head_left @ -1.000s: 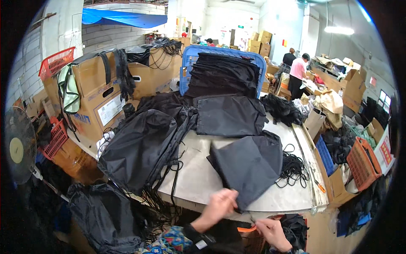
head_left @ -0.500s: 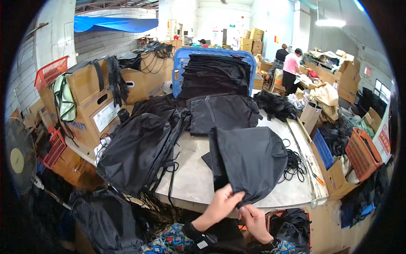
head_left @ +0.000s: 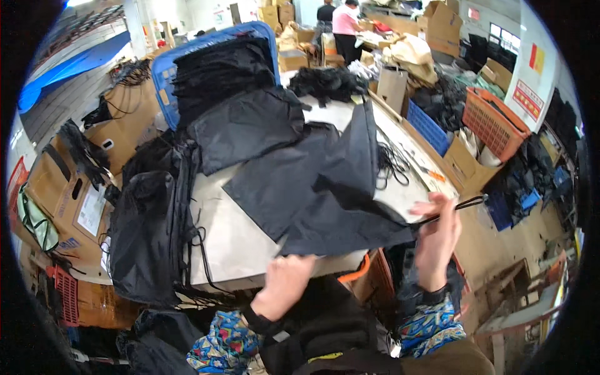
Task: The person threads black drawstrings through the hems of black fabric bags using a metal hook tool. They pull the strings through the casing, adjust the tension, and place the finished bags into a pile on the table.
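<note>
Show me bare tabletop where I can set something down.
Largest: the pale tabletop between the left bag pile and the black fabric being handled. Smaller: a strip right of the cord coil. Crowded: the far end, around the blue basket.

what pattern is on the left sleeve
The left sleeve has a multicoloured print, mostly blue with red and yellow; best in the head view.

Plain black bag (head_left: 350, 228) on the off-white table (head_left: 219, 250), blue basket (head_left: 164, 94) at the table's far end, orange basket (head_left: 497, 128) right of the table, blue, red and yellow patterned sleeves (head_left: 226, 342) before the table
</note>
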The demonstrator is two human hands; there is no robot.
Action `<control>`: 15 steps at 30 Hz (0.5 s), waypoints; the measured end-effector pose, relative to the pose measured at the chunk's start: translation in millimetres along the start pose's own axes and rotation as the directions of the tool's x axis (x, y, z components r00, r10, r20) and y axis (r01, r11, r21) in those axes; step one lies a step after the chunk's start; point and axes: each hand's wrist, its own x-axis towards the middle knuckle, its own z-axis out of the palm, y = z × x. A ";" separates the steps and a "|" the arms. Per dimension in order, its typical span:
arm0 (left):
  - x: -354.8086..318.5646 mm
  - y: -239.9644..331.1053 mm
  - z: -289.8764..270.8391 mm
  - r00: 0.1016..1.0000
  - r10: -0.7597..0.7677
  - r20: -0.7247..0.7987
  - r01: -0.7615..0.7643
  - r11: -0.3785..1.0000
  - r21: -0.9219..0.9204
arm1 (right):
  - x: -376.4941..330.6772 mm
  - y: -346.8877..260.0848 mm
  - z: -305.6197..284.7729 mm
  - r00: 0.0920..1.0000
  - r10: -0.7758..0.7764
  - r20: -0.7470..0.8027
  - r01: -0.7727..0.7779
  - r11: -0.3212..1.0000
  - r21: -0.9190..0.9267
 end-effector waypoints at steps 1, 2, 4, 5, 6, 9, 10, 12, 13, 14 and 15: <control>1.5 -15.4 18.1 1.000 -0.024 0.014 0.024 0.999 0.041 | 15.1 8.3 -31.9 0.994 -0.060 -0.091 0.067 0.995 0.080; 3.0 -31.6 17.9 0.986 -0.102 0.132 0.084 0.987 0.135 | 36.8 16.4 -73.7 0.979 -0.104 -0.173 0.132 0.978 0.163; 1.1 -80.4 37.6 0.989 -0.132 0.062 0.109 0.952 0.286 | 92.8 15.8 -228.5 0.920 -0.051 -0.389 0.144 0.966 0.215; 0.0 -99.1 34.8 0.998 -0.064 0.025 0.050 0.927 0.373 | 98.2 9.8 -284.0 0.881 -0.111 -0.461 0.178 0.978 0.106; -3.2 -115.4 43.9 0.995 -0.059 -0.075 0.074 0.972 0.221 | 99.9 2.2 -308.6 0.837 -0.181 -0.517 0.211 0.978 -0.001; -15.9 -105.7 29.1 0.988 -0.123 -0.091 0.095 0.958 -0.269 | 67.8 5.0 -266.3 0.923 -0.153 -0.352 0.022 0.937 -0.349; -23.0 -92.7 23.3 0.983 -0.182 -0.037 0.153 0.903 -0.401 | 52.8 23.6 -225.0 0.932 -0.042 -0.359 -0.105 0.918 -0.382; -39.1 -61.9 18.6 0.954 -0.291 -0.075 0.218 0.842 -0.493 | 5.1 40.7 -151.3 0.894 0.422 0.151 -0.358 0.875 -0.325; -47.5 -49.7 20.7 0.949 -0.292 -0.121 0.179 0.812 -0.555 | -14.5 50.4 -105.5 0.828 0.538 0.154 -0.378 0.741 -0.555; -51.0 -37.7 23.8 0.944 -0.281 -0.170 0.115 0.768 -0.630 | -29.3 80.7 -106.2 0.765 0.539 0.353 -0.183 0.707 -0.683; -59.0 -25.3 24.6 0.927 -0.368 -0.067 0.195 0.629 -0.752 | -44.4 82.6 -79.6 0.630 0.613 0.476 -0.236 0.735 -0.635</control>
